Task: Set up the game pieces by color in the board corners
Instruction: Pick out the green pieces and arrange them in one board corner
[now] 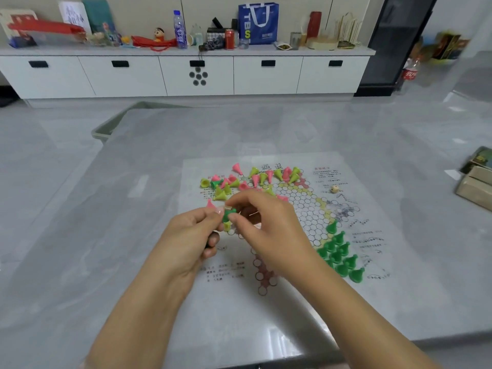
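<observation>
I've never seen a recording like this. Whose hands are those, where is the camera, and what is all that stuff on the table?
There is no machine here: a person wears a camera on the head, so this single picture looks forward and down at their own two hands. On the grey table lies a printed game board with a star of small circles. At its far side sits a loose, unsorted heap of pink and yellow-green pieces, mostly tipped over. On the right, the dark green pieces already stand together in one corner of the star. A small die rests on the board too. The left hand and the right hand meet over the board, pinching one more green piece between their fingertips.
</observation>
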Action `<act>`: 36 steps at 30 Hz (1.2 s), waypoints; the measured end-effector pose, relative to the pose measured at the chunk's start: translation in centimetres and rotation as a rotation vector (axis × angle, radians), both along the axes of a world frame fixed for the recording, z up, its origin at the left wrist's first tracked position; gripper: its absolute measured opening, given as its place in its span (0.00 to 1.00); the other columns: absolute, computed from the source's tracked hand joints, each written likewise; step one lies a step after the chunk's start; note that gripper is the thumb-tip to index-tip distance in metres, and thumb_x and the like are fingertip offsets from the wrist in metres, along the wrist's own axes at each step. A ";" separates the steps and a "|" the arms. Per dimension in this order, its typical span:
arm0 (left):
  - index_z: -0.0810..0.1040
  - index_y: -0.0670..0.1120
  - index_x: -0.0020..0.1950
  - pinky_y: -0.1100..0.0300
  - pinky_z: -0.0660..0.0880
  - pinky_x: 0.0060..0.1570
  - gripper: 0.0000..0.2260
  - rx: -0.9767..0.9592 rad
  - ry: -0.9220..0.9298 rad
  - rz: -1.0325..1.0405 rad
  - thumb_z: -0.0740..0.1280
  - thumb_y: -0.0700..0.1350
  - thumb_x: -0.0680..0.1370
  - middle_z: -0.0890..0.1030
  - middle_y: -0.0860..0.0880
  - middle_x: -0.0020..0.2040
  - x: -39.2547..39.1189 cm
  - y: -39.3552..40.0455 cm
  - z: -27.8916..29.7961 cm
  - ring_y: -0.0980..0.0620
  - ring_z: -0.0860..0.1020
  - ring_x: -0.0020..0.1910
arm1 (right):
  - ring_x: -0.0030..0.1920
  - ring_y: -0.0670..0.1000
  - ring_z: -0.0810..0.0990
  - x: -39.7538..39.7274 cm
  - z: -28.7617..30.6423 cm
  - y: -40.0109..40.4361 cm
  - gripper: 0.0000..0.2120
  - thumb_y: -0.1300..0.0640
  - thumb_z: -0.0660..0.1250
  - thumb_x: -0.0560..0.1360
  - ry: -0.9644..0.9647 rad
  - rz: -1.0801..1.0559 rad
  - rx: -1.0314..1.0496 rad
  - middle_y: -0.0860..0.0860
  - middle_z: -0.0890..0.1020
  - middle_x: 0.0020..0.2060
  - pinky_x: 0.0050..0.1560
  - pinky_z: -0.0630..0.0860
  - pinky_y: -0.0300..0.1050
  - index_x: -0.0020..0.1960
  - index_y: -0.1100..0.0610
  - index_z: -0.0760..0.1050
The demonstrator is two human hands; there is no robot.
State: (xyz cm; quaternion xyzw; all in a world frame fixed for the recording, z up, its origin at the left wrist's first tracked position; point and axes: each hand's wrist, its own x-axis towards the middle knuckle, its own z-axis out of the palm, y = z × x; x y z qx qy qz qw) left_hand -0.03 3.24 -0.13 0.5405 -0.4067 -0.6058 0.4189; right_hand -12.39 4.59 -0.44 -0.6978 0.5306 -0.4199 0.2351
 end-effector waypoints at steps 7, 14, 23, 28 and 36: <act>0.77 0.43 0.39 0.69 0.61 0.19 0.08 0.049 0.042 -0.120 0.62 0.41 0.78 0.71 0.52 0.28 -2.9 0.8 -0.4 0.60 0.64 0.22 | 0.37 0.41 0.80 -4.5 1.5 1.4 0.05 0.61 0.67 0.73 -0.127 0.035 0.154 0.43 0.81 0.35 0.42 0.77 0.32 0.45 0.56 0.81; 0.75 0.44 0.38 0.69 0.61 0.18 0.09 0.088 0.043 -0.157 0.62 0.39 0.78 0.71 0.50 0.30 -4.5 1.0 -0.9 0.59 0.64 0.22 | 0.41 0.42 0.81 -6.4 1.5 2.0 0.05 0.59 0.68 0.72 0.057 0.057 0.103 0.44 0.82 0.37 0.46 0.79 0.39 0.46 0.56 0.81; 0.77 0.44 0.43 0.69 0.63 0.19 0.05 0.064 0.058 -0.120 0.63 0.40 0.77 0.73 0.50 0.32 -5.8 0.8 -0.5 0.60 0.66 0.23 | 0.40 0.42 0.82 -7.7 1.7 1.5 0.03 0.60 0.68 0.72 -0.059 -0.001 0.209 0.47 0.83 0.39 0.46 0.80 0.37 0.44 0.56 0.81; 0.79 0.43 0.46 0.67 0.65 0.21 0.09 0.078 0.109 -0.081 0.60 0.39 0.78 0.74 0.49 0.33 -6.1 0.5 -0.1 0.56 0.68 0.26 | 0.40 0.39 0.76 -10.0 1.9 0.6 0.03 0.57 0.67 0.73 0.160 -0.229 0.105 0.43 0.79 0.39 0.44 0.73 0.30 0.42 0.51 0.79; 0.78 0.41 0.46 0.67 0.65 0.20 0.09 0.137 0.180 -0.068 0.58 0.39 0.78 0.74 0.48 0.32 -5.7 0.2 -0.1 0.55 0.68 0.25 | 0.66 0.50 0.64 -12.0 0.3 0.4 0.05 0.55 0.66 0.73 0.530 -0.219 0.330 0.49 0.71 0.63 0.60 0.59 0.39 0.46 0.53 0.81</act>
